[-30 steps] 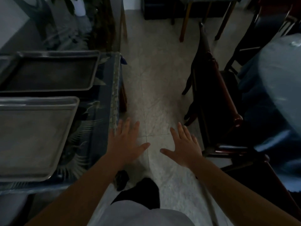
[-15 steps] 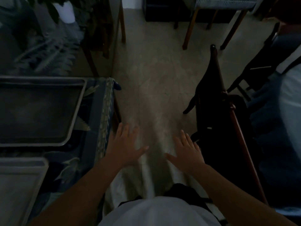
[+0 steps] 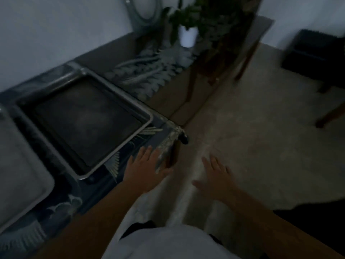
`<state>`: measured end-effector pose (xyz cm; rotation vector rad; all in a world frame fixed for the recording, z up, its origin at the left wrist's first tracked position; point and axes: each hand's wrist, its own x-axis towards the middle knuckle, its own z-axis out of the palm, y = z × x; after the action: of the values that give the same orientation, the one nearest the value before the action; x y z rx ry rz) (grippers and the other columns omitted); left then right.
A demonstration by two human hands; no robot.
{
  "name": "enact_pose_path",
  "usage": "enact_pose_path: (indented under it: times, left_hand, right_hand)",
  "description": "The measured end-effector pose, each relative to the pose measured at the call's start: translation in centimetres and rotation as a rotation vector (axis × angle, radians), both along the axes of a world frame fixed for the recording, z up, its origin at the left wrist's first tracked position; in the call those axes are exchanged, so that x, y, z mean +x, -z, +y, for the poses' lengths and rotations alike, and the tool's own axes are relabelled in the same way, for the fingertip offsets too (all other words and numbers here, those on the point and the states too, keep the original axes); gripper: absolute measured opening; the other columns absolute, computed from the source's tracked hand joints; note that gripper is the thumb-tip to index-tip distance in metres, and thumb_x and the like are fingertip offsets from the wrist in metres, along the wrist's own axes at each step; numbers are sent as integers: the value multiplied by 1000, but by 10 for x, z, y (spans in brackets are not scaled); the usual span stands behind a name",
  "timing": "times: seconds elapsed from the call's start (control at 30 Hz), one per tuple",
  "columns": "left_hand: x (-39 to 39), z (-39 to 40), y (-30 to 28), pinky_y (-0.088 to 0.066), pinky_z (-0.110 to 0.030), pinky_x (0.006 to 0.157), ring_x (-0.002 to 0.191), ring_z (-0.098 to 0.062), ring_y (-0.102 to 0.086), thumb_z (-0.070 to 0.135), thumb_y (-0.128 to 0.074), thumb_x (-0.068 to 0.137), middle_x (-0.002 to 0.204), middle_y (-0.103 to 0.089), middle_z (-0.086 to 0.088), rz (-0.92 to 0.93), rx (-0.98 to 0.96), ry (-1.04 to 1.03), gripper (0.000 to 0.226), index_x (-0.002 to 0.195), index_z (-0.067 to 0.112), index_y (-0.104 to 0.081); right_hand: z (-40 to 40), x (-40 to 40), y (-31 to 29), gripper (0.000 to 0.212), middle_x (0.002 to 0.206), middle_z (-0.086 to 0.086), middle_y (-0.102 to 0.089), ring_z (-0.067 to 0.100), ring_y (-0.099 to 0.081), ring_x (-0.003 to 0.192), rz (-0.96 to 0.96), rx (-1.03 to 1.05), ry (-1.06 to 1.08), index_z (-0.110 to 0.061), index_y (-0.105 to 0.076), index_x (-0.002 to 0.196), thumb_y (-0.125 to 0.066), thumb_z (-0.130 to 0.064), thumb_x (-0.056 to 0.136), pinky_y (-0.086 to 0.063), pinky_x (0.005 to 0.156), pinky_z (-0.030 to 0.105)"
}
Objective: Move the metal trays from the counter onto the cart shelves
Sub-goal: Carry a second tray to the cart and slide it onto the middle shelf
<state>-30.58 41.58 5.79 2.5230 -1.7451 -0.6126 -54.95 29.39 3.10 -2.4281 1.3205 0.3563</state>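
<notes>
Two metal trays lie side by side on a counter covered with a blue patterned cloth [image 3: 130, 144]. The darker tray [image 3: 84, 122] sits in the middle left, its near corner close to my left hand [image 3: 145, 169]. That hand hovers flat with spread fingers over the counter's right edge, holding nothing. A paler tray [image 3: 18, 165] fills the far left and is partly cut off. My right hand [image 3: 214, 178] floats open above the pale floor, apart from the counter. No cart is in view.
Past the counter stands a glass-topped table [image 3: 168, 90] with a potted plant in a white pot [image 3: 187, 37]. A dark box [image 3: 315, 57] and a wooden chair leg [image 3: 330, 114] stand at the far right. Pale floor [image 3: 252, 128] lies between.
The view has swung left and turned toward the counter. The dark chair on the right has left the frame. My left hand now hangs over the counter's edge near the dark tray.
</notes>
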Motion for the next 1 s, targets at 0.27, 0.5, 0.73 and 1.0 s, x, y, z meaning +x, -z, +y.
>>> enact_pose_path:
  times: [0.27, 0.5, 0.73, 1.0]
  left_hand:
    - [74, 50, 21, -7, -52, 119, 151, -22, 8, 85, -13, 80, 167, 3, 0, -53, 44, -496, 98, 157, 26, 4]
    - [120, 56, 40, -11, -54, 118, 151, -25, -4, 75, -30, 89, 166, -10, -2, 35, 56, -634, 90, 157, 23, -4]
    - [131, 33, 48, -46, -36, 76, 93, -30, -63, 54, -39, 99, 98, -68, -9, 82, -53, -774, 45, 99, 17, -63]
    - [99, 26, 66, -37, -36, 73, 88, -23, -57, 59, -53, 90, 90, -56, 1, 167, -51, -985, 32, 81, 28, -53]
  right_hand:
    - [-67, 172, -8, 104, 161, 3, 0, 25, -1, 147, -85, -33, -610, -27, -1, 149, -29, -87, 69, -12, 114, 52]
    - [-68, 278, 0, 95, 162, 4, 1, 24, -2, 148, -9, -28, -812, -22, -3, 152, -37, -76, 81, -16, 116, 49]
    - [-92, 311, 21, 51, 101, 4, -59, 26, -57, 96, -63, -87, -970, -20, -56, 99, -34, -65, 88, -47, 79, 39]
    - [-114, 301, 34, 45, 87, 0, -45, 24, -50, 89, -13, 60, -1063, -23, -48, 87, -39, -67, 86, -47, 73, 40]
